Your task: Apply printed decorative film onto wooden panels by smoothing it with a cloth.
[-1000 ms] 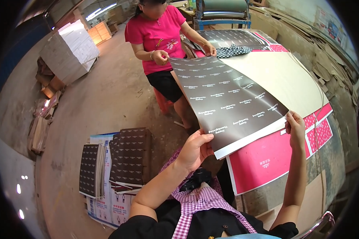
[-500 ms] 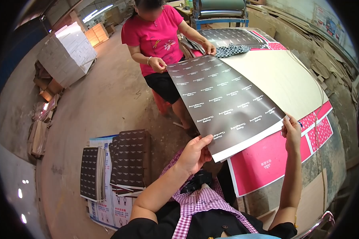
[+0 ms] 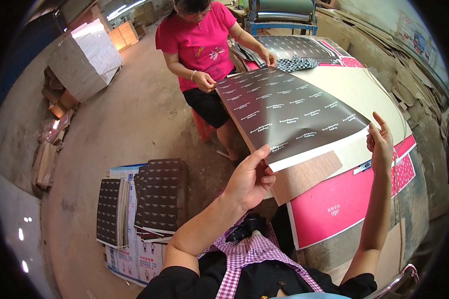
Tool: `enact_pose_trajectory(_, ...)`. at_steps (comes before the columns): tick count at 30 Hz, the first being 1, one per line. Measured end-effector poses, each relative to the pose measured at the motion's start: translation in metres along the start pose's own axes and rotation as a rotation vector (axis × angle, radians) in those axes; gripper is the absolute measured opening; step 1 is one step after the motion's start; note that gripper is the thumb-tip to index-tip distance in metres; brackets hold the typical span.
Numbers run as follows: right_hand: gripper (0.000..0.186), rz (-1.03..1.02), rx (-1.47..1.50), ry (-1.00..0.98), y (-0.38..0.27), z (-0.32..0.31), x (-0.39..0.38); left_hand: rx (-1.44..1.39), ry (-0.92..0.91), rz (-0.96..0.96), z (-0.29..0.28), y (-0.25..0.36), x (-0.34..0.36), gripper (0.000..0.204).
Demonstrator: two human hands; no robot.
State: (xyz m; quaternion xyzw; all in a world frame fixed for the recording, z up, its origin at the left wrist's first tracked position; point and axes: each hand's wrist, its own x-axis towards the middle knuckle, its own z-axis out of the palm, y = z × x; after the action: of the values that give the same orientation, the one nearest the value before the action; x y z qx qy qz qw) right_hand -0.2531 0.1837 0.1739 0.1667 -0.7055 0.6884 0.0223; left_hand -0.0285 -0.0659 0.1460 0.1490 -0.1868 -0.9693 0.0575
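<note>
While I hold the dark printed sheet, a wood-grain board shows beneath.
My left hand and right hand pinch its near corners.

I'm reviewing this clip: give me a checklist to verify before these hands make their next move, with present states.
1. Left hand pinching the dark sheet by its near left corner: ok.
2. Right hand firmly gripping the near right corner: cannot tell; its fingers are at the corner.
3. Co-worker's hands at the far corners: ok.
4. Dark sheet flat: not ok, its surface bows.
5. Brown board covered: not ok, it shows past the near edge.
6. Checked cloth clear of the dark sheet: cannot tell, it lies close.
</note>
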Motion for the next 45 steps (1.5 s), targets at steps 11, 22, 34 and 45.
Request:
enact_pose_trajectory(11, 0.039, 0.057, -0.007, -0.003, 0.022, 0.013, 0.006, -0.047, 0.055, -0.001, -0.018, 0.002, 0.016, 0.010)
enact_pose_trajectory(22, 0.037, 0.052, 0.010, 0.006, 0.025, 0.013, 0.012, -0.046, 0.037, -0.021, -0.022, -0.003, 0.019, 0.009)
enact_pose_trajectory(34, 0.037, 0.076, -0.005, 0.001, 0.028, 0.011, 0.007, -0.056, 0.056, -0.011, -0.023, -0.008, 0.021, 0.010)
enact_pose_trajectory(45, 0.038, 0.072, 0.002, -0.010, 0.036, 0.008, 0.008, -0.047, 0.076, -0.005, -0.022, -0.010, 0.023, 0.011)
